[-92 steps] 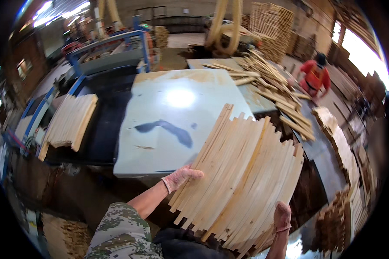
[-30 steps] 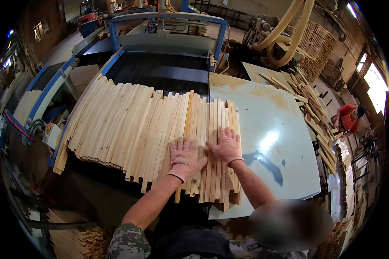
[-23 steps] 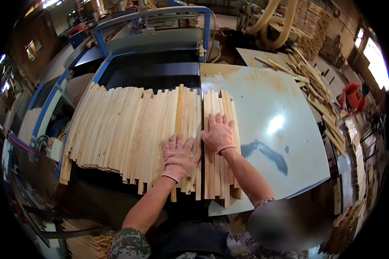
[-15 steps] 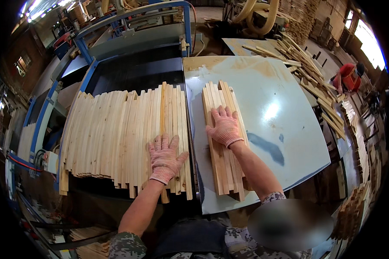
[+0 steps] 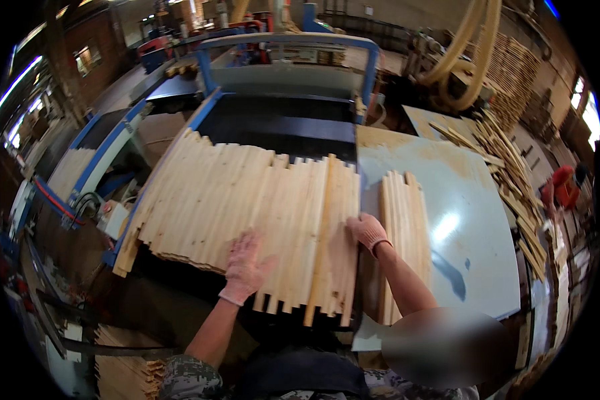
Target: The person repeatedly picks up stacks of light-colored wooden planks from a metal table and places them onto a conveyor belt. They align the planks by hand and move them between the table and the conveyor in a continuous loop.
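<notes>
A wide row of pale wooden strips (image 5: 237, 200) lies side by side on the black belt of a blue-framed machine, ends uneven. My left hand (image 5: 245, 261), in a pinkish knit glove, lies on the near part of the row, fingers stretched out and slightly blurred. At the row's right edge, my gloved right hand (image 5: 369, 231) has its fingers drawn together and bent against the outermost strip. Just to its right, a narrow bundle of wooden strips (image 5: 407, 227) rests on a pale grey-blue board (image 5: 477, 207).
The machine's blue frame (image 5: 287, 39) spans the belt's far end. Loose slats (image 5: 513, 193) lie heaped beyond the board, and a person in red (image 5: 565, 187) is at the far right. A thick hose (image 5: 473, 60) hangs at the back. More strips (image 5: 123, 360) lie low at left.
My right hand has left the narrow bundle and moved left to the row's right edge. My left hand now sits farther left on the row. The whole view has shifted.
</notes>
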A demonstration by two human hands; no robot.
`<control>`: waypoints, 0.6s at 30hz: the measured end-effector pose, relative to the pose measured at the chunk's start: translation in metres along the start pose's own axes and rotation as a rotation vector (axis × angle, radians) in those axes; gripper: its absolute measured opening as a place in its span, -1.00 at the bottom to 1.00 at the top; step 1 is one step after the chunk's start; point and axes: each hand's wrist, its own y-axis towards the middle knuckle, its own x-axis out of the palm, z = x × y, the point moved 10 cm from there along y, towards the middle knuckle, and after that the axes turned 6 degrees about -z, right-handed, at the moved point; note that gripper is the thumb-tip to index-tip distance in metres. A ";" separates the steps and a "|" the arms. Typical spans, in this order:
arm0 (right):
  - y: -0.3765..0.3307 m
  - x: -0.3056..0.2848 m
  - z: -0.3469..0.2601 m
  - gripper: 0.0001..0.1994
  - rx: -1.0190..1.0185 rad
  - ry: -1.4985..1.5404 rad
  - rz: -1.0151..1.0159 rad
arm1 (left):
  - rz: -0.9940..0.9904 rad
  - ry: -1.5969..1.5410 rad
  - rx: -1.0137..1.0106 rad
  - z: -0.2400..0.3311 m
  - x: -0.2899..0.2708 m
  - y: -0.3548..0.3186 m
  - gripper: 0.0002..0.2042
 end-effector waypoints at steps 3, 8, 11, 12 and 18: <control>0.039 0.016 0.004 -0.52 -0.038 -0.317 0.117 | 0.254 0.002 -0.086 -0.114 -0.069 -0.043 -0.28; 0.007 0.020 -0.045 -0.52 -0.096 -0.159 0.200 | 0.356 0.218 -0.463 -0.270 -0.184 -0.111 -0.26; 0.002 0.015 -0.002 -0.53 -0.049 0.221 0.254 | 0.347 0.436 -0.597 -0.320 -0.244 -0.095 -0.17; -0.025 0.013 -0.026 -0.55 -0.060 0.249 0.230 | 0.294 0.457 -0.724 -0.332 -0.267 -0.095 -0.10; -0.052 0.020 0.016 -0.69 -0.118 0.377 0.415 | 0.166 0.548 -1.020 -0.430 -0.329 -0.086 -0.07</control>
